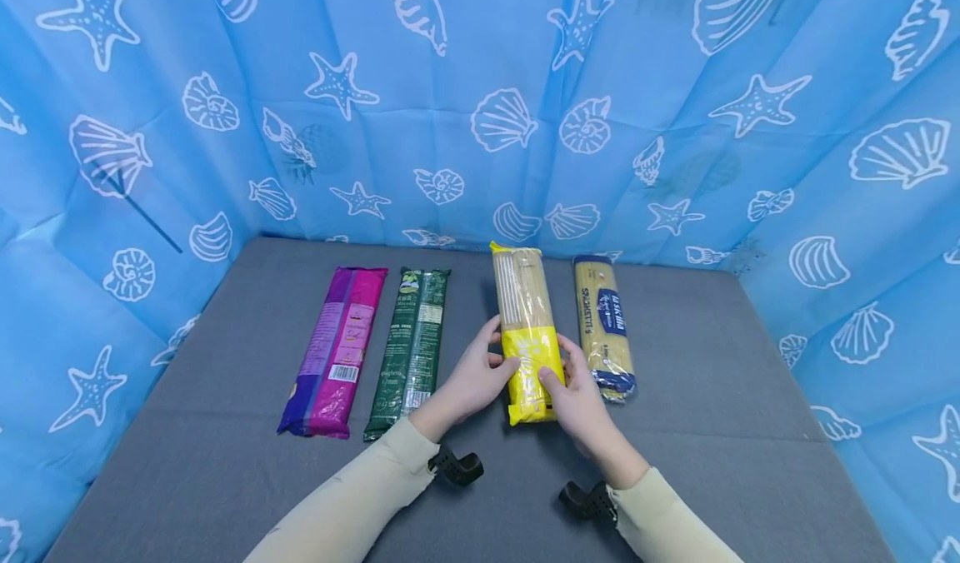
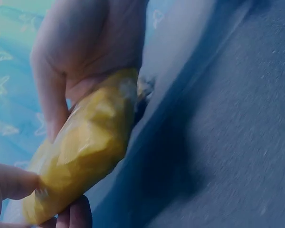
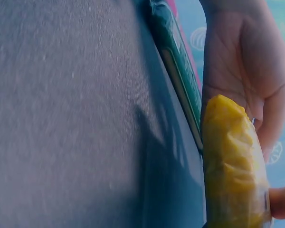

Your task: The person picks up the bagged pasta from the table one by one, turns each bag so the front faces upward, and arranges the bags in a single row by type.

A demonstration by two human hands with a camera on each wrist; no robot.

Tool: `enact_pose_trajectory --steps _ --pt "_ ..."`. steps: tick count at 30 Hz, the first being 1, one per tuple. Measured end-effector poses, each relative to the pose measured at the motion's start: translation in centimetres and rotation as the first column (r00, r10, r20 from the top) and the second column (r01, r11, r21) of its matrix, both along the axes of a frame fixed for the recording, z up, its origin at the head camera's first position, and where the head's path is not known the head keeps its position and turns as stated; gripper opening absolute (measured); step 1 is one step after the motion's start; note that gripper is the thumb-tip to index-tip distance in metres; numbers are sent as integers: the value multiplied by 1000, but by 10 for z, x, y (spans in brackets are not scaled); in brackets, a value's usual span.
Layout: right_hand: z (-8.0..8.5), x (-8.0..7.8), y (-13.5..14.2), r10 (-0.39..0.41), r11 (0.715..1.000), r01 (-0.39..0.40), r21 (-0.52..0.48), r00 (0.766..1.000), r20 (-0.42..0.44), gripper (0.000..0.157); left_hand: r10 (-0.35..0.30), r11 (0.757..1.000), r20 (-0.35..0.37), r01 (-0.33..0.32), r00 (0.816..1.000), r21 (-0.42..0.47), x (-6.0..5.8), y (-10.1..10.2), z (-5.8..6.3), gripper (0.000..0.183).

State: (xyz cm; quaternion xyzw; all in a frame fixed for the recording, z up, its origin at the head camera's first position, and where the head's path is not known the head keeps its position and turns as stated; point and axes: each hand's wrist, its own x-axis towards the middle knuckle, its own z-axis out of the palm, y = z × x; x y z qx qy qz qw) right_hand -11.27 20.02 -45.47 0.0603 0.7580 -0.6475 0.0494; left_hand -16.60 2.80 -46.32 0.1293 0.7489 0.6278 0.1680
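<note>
A yellow and clear packet of noodles is held between both hands, raised off the table in the wrist views. My left hand grips its left edge, thumb on the front. On the opposite edge my right hand holds it, its thumb pressing the yellow wrapper and the fingers behind. In the left wrist view the yellow end of the noodle packet tilts above the table. The right wrist view shows the same noodle packet near a green spaghetti packet.
Left of the hands lie a pink and purple packet and the green spaghetti packet. A blue-labelled spaghetti packet lies to the right. The grey table meets a blue shell-patterned curtain at its back and sides.
</note>
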Motion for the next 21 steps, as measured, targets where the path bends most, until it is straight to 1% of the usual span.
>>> enact_pose_trajectory --steps 3,6,12,14,16,19,21 --pt "0 -1 5 -26 999 25 23 1000 11 54 -31 999 -25 30 999 -27 6 6 -1 72" --pt "-2 -2 8 -59 997 58 46 998 7 54 -60 997 -30 59 998 -47 10 12 -3 73" --pt "-8 -5 10 -119 989 118 91 993 7 56 -121 991 32 123 992 -58 17 19 -6 73" --pt "-10 -7 11 -135 986 132 97 991 20 57 -138 986 35 140 990 -89 19 21 -9 73" --pt "-12 -8 12 -145 984 140 106 989 36 58 -152 980 21 153 988 -130 21 23 -10 71" --pt "-13 -9 13 -158 980 149 134 986 60 59 -160 970 -8 155 987 -187 22 25 -12 69" --pt "-12 -10 14 -161 977 149 150 985 69 59 -162 966 -18 155 987 -205 24 26 -11 69"
